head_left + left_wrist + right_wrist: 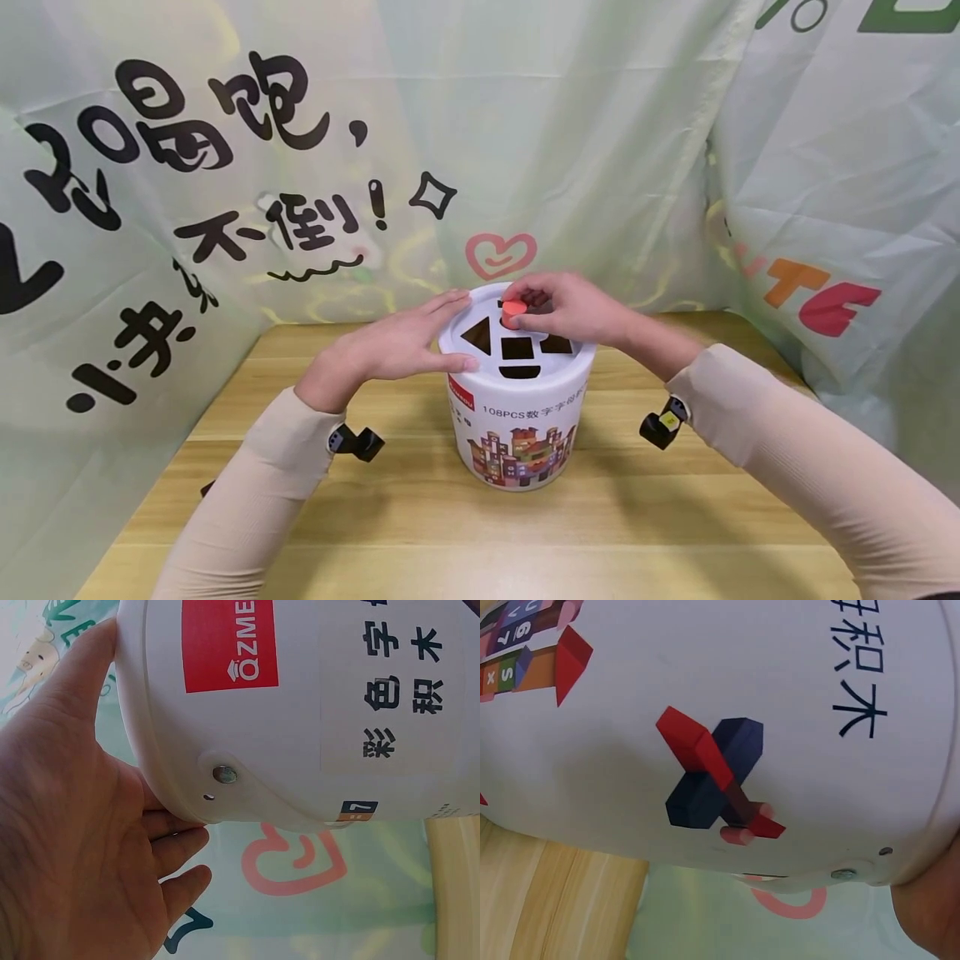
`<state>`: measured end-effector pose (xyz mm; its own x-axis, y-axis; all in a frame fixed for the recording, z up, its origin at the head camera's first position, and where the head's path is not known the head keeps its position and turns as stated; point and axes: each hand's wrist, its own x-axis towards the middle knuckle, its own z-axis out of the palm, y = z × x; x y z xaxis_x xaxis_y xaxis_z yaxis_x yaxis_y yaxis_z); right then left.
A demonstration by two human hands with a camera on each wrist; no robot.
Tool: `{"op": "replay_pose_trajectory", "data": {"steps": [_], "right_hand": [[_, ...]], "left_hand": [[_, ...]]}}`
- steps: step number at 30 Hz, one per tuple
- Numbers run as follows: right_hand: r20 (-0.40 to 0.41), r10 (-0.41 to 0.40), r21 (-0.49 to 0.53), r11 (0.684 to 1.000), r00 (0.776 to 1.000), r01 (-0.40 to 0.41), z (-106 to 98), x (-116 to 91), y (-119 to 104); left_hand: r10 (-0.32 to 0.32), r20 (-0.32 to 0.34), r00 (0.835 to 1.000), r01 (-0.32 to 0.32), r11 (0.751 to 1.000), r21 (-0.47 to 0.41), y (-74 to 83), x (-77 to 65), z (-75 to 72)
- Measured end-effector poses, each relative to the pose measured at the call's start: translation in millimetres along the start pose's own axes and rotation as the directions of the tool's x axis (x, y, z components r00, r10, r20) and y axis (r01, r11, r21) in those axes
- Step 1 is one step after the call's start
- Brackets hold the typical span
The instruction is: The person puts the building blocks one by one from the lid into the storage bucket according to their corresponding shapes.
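Observation:
A white bucket (517, 433) printed with coloured blocks stands upright on the table, its lid (491, 357) cut with shaped holes. My right hand (568, 307) pinches a red round block (514, 310) between thumb and fingers, right at a hole in the far part of the lid. My left hand (397, 340) rests on the lid's left edge, thumb at the near side and fingers reaching toward the back. The left wrist view shows that hand (75, 817) along the bucket's rim. In the right wrist view the bucket's printed side (802, 750) hides most of the right hand (926, 904).
The wooden table (420, 542) stretches around the bucket. Pale printed cloth (585, 150) hangs behind and at both sides. Small black cameras sit on both wrists, the left one (356, 442) and the right one (663, 422). A handle rivet (225, 774) sits on the bucket's side.

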<state>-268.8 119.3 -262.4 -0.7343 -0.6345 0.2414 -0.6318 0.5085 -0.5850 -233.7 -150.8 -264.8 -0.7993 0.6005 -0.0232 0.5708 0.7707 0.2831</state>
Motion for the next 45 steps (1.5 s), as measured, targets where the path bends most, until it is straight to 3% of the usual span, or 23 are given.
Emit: {"op": "replay_pose_trajectory", "data": {"steps": [8,23,34,45], "right_hand": [[0.012,-0.008,-0.052,0.999,1.000,0.009,0.8,0.4,-2.1],[-0.022,0.002,0.035,0.999,1.000,-0.002,-15.4,-13.5,-4.0],[-0.055,0.012,-0.026,1.000,0.998,-0.013,-41.8,-44.3,7.1],[-0.108,0.020,-0.126,0.991,0.994,-0.034,-49.8,-82.3,29.3]], "left_hand": [[-0.005,-0.006,1.000,0.005,1.000,-0.001,-0.7,-0.3,-0.5],[0.011,-0.016,1.000,-0.011,1.000,0.005,0.7,0.4,1.0],[0.017,-0.023,1.000,-0.016,1.000,0.007,0.5,-1.7,-0.8],[0.029,-0.023,0.999,-0.028,1.000,0.014,-0.3,-2.1,0.5]]}}
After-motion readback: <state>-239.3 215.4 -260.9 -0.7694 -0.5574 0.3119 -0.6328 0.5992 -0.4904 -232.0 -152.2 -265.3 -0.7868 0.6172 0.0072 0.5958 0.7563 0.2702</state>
